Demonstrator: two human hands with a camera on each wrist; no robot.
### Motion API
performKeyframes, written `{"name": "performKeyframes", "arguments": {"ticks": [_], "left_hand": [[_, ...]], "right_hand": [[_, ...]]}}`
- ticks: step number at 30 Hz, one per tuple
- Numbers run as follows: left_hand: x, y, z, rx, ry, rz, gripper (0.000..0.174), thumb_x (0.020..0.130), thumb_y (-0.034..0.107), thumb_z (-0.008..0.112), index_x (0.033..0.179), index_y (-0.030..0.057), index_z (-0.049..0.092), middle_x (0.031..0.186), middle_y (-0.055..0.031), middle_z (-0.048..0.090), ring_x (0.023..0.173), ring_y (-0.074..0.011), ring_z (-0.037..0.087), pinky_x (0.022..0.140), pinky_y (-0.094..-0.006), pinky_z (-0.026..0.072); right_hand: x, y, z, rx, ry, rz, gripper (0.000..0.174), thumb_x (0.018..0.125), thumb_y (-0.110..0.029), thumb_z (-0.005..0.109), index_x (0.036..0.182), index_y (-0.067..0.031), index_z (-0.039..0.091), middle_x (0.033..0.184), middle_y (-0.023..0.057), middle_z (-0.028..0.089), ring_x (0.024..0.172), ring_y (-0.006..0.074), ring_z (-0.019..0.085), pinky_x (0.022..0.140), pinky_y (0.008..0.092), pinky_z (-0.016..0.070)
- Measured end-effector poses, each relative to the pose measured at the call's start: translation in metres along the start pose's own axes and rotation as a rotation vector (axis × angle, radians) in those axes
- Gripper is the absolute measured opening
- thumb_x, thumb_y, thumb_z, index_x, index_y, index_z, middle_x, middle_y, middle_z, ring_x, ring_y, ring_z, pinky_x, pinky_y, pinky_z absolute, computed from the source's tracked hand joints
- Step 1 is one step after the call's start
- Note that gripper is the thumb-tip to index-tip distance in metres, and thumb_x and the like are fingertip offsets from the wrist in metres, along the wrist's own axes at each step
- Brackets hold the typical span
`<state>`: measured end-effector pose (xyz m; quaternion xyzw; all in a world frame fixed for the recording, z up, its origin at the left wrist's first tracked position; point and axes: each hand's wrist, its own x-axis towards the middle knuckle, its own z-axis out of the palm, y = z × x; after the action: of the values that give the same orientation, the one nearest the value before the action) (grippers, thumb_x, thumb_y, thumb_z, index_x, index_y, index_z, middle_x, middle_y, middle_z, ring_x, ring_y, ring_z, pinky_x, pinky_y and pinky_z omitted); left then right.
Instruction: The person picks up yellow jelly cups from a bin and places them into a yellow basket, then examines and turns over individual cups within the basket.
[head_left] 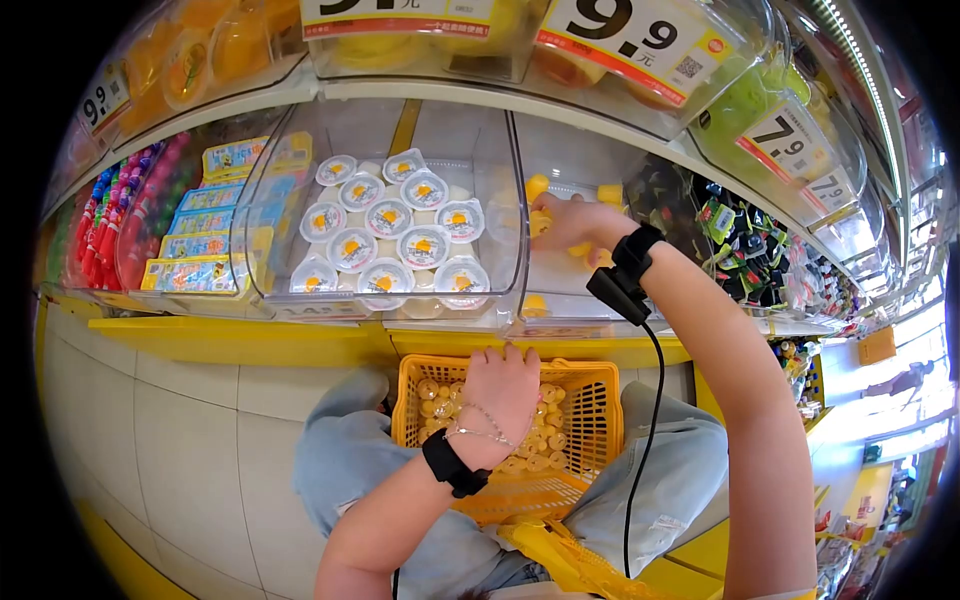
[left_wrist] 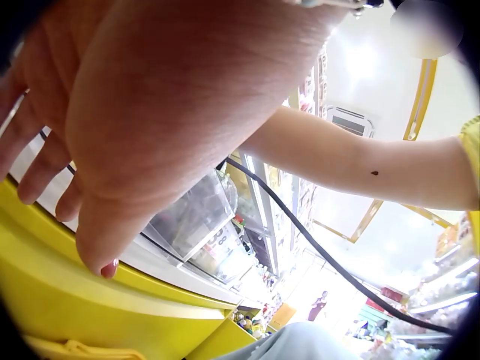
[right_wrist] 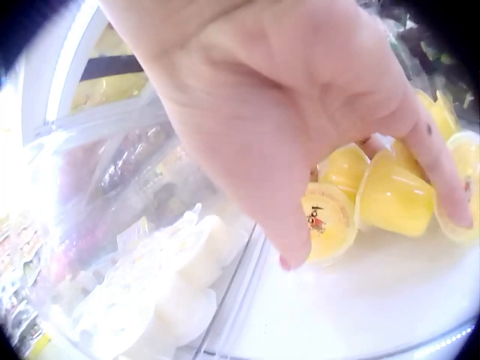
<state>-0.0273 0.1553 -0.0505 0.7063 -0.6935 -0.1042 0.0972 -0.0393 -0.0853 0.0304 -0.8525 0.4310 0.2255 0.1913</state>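
Observation:
My right hand (head_left: 575, 224) is inside a clear shelf bin. In the right wrist view its thumb and fingers bend around several yellow jelly cups (right_wrist: 395, 196), the thumb against a cup with a printed lid (right_wrist: 330, 221). The palm hides part of this bunch. More yellow cups (head_left: 609, 194) lie around the hand. Lower down, my left hand (head_left: 497, 402) is over the orange basket (head_left: 607, 420), its fingers loosely extended by the far rim and holding nothing visible. Many small yellow round packs (head_left: 535, 462) fill the bottom of the basket, partly covered by this hand.
Left of the bin, a clear divider (head_left: 520, 200) borders white-lidded cups (head_left: 388, 217). Dark small packets (head_left: 720, 220) lie to the right. A shelf with price tags (head_left: 640, 45) overhangs the bins. A black cable (head_left: 650, 400) hangs from the right wrist.

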Motion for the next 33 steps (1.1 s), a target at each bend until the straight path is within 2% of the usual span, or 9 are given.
{"name": "performKeyframes", "arguments": {"ticks": [10, 16, 19, 23, 26, 29, 30, 32, 33], "left_hand": [[0.005, -0.002, 0.002, -0.021, -0.043, -0.008, 0.048, 0.086, 0.033, 0.064, 0.122, 0.0035, 0.055, 0.106, -0.0147, 0.062, 0.097, -0.0309, 0.06, 0.086, -0.0411, 0.0438], [0.008, -0.004, -0.006, -0.041, -0.089, 0.025, 0.041, 0.086, 0.029, 0.064, 0.119, 0.005, 0.056, 0.103, -0.0138, 0.062, 0.093, -0.0312, 0.062, 0.081, -0.0409, 0.0464], [0.012, -0.005, -0.008, -0.071, -0.099, 0.07, 0.036, 0.087, 0.024, 0.063, 0.117, 0.0051, 0.057, 0.103, -0.0137, 0.063, 0.092, -0.0318, 0.063, 0.078, -0.0419, 0.0489], [0.016, -0.006, -0.011, -0.234, -0.003, 0.104, 0.034, 0.087, 0.016, 0.062, 0.117, 0.0027, 0.057, 0.107, -0.0143, 0.064, 0.094, -0.0329, 0.064, 0.077, -0.0426, 0.0511], [0.016, 0.002, -0.029, -0.429, -0.074, 0.068, 0.04, 0.085, 0.017, 0.065, 0.121, 0.0019, 0.055, 0.114, -0.0169, 0.063, 0.101, -0.0339, 0.062, 0.084, -0.0412, 0.0507], [0.02, -0.001, -0.016, -0.576, -0.016, 0.199, 0.052, 0.08, 0.017, 0.072, 0.127, 0.0041, 0.053, 0.117, -0.0163, 0.063, 0.105, -0.0317, 0.062, 0.089, -0.0378, 0.05], [0.021, 0.0, -0.016, -0.666, -0.062, 0.204, 0.054, 0.078, 0.016, 0.074, 0.128, 0.0051, 0.054, 0.118, -0.0157, 0.062, 0.106, -0.03, 0.061, 0.09, -0.0366, 0.0494], [0.021, 0.005, -0.017, -0.848, -0.177, 0.203, 0.06, 0.074, 0.015, 0.078, 0.129, 0.0073, 0.054, 0.12, -0.0144, 0.062, 0.109, -0.0265, 0.061, 0.093, -0.0342, 0.0482], [0.021, 0.007, -0.016, -0.862, -0.202, 0.221, 0.06, 0.075, 0.014, 0.077, 0.129, 0.0064, 0.053, 0.121, -0.0147, 0.061, 0.11, -0.0282, 0.06, 0.095, -0.0351, 0.0471]], "right_hand": [[-0.005, 0.025, -0.001, 0.361, -0.172, -0.126, 0.056, 0.088, -0.027, 0.069, 0.135, -0.0149, 0.042, 0.12, 0.0106, 0.052, 0.099, 0.0195, 0.056, 0.069, 0.032, 0.0576], [-0.058, 0.057, -0.009, 0.815, -0.168, -0.363, 0.049, 0.091, -0.025, 0.065, 0.133, -0.015, 0.042, 0.11, 0.0032, 0.052, 0.091, 0.014, 0.056, 0.075, 0.0315, 0.0551], [-0.103, 0.068, -0.004, 1.063, -0.198, -0.611, 0.039, 0.095, -0.018, 0.06, 0.13, -0.0132, 0.044, 0.1, 0.0023, 0.053, 0.086, 0.0132, 0.056, 0.077, 0.031, 0.054], [-0.147, 0.089, 0.035, 1.196, -0.237, -0.738, 0.052, 0.089, -0.023, 0.068, 0.133, -0.0109, 0.043, 0.112, 0.0026, 0.055, 0.093, 0.014, 0.059, 0.079, 0.0318, 0.0532], [-0.16, 0.104, 0.074, 1.154, -0.351, -0.683, 0.049, 0.089, -0.014, 0.066, 0.132, -0.0108, 0.044, 0.119, 0.0018, 0.052, 0.1, 0.0136, 0.056, 0.083, 0.0302, 0.0504], [-0.156, 0.11, 0.11, 1.141, -0.48, -0.636, 0.05, 0.087, -0.004, 0.065, 0.132, -0.0084, 0.044, 0.126, 0.0029, 0.048, 0.106, 0.0133, 0.052, 0.086, 0.0295, 0.0504], [-0.151, 0.11, 0.124, 1.161, -0.495, -0.646, 0.049, 0.088, -0.005, 0.064, 0.132, -0.0083, 0.044, 0.127, 0.0029, 0.047, 0.104, 0.013, 0.053, 0.086, 0.0288, 0.0501], [-0.151, 0.11, 0.147, 1.242, -0.528, -0.476, 0.044, 0.092, -0.012, 0.062, 0.132, -0.0079, 0.044, 0.124, 0.0037, 0.049, 0.102, 0.0125, 0.054, 0.084, 0.028, 0.0497], [-0.147, 0.11, 0.158, 1.175, -0.492, -0.553, 0.044, 0.094, -0.016, 0.061, 0.133, -0.0079, 0.044, 0.122, 0.0041, 0.05, 0.1, 0.0123, 0.054, 0.081, 0.0278, 0.0508]]}}
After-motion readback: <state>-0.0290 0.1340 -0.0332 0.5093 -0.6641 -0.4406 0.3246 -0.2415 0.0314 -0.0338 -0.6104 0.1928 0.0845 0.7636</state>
